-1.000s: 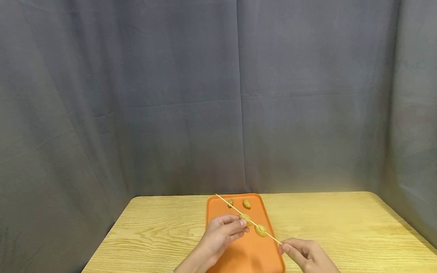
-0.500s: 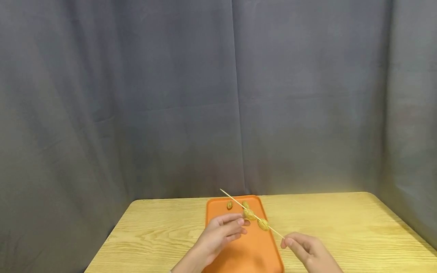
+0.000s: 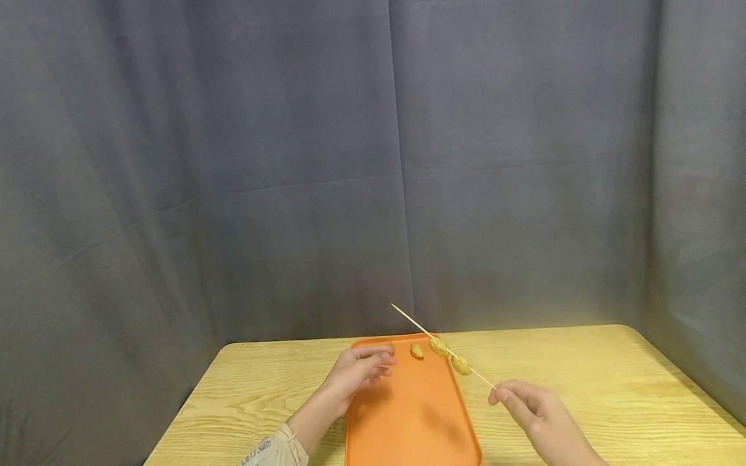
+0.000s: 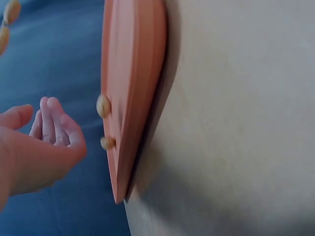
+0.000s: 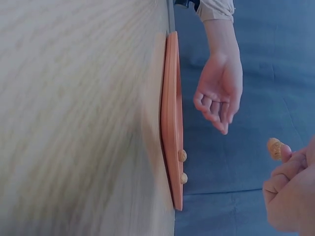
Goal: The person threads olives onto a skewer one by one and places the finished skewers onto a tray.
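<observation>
My right hand (image 3: pixel 533 414) pinches the lower end of a thin wooden skewer (image 3: pixel 411 320). Two oval, golden-brown lumps (image 3: pixel 461 366) are threaded on it, close together, and the skewer slants up to the left above the tray's right side. My left hand (image 3: pixel 352 375) holds nothing; its fingers are loosely bent over the tray's left part, off the surface in both wrist views. Two more such lumps lie at the far end of the orange tray (image 3: pixel 414 404): one lump (image 3: pixel 416 351) in plain sight, the other lump (image 4: pixel 108 143) partly behind my left fingertips in the head view.
A light wood-grain table (image 3: pixel 559 362) carries the tray and extends on both sides of it. Grey curtains (image 3: pixel 315 194) hang behind the table and along both sides.
My left hand has let go of the upper lump on the skewer and moved left, away from it. My right hand has shifted the skewer up and to the right.
</observation>
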`<state>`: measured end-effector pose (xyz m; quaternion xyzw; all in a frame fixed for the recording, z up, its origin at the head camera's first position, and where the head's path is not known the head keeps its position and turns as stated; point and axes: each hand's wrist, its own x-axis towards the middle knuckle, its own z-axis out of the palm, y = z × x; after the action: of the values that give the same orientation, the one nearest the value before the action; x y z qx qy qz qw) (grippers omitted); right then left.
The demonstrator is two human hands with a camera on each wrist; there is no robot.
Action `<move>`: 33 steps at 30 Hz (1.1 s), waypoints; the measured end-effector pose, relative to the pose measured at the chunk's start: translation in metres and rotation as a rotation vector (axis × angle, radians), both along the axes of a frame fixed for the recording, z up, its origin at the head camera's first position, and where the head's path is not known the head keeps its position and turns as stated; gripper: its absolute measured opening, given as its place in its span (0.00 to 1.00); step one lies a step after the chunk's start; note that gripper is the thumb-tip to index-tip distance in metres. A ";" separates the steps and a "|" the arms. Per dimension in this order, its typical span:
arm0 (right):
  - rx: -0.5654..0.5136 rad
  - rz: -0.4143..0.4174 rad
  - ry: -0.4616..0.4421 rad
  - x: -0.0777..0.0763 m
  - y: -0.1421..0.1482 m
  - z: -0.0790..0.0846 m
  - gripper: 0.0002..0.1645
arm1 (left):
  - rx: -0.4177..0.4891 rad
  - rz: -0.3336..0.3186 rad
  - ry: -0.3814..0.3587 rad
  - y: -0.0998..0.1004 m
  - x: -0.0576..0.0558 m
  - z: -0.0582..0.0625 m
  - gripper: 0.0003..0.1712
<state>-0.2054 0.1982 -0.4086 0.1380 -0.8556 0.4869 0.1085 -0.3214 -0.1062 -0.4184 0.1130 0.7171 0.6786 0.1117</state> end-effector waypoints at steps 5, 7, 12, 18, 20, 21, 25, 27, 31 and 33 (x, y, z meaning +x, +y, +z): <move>0.045 -0.021 0.112 -0.003 0.003 -0.001 0.11 | -0.087 0.056 0.088 -0.004 -0.032 -0.011 0.18; 0.062 -0.035 0.135 -0.004 0.004 0.000 0.11 | -0.137 0.087 0.110 -0.004 -0.043 -0.014 0.17; 0.076 -0.061 0.173 -0.004 0.008 0.006 0.11 | -0.259 0.171 0.064 -0.005 -0.059 -0.011 0.15; 0.078 -0.052 0.175 -0.002 0.012 0.013 0.11 | -0.358 0.248 0.063 -0.008 -0.073 -0.019 0.13; 0.088 -0.051 0.179 -0.001 0.013 0.014 0.11 | -0.381 0.269 0.087 -0.007 -0.075 -0.021 0.11; 0.091 -0.049 0.182 -0.001 0.013 0.014 0.11 | -0.389 0.275 0.094 -0.006 -0.076 -0.022 0.10; 0.094 -0.056 0.186 0.000 0.012 0.015 0.11 | -0.449 0.295 0.146 0.000 -0.077 -0.025 0.09; 0.084 -0.059 0.179 0.001 0.011 0.016 0.11 | -0.491 0.304 0.168 0.002 -0.076 -0.025 0.10; 0.064 -0.068 0.170 0.001 0.009 0.017 0.11 | -0.569 0.336 0.193 0.005 -0.073 -0.024 0.11; 0.057 -0.066 0.170 0.001 0.007 0.017 0.11 | -0.588 0.348 0.185 0.005 -0.071 -0.024 0.11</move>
<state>-0.2049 0.2055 -0.3921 0.1535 -0.8610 0.4449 0.1927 -0.3928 -0.1012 -0.4422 0.0132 0.8974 0.4389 -0.0434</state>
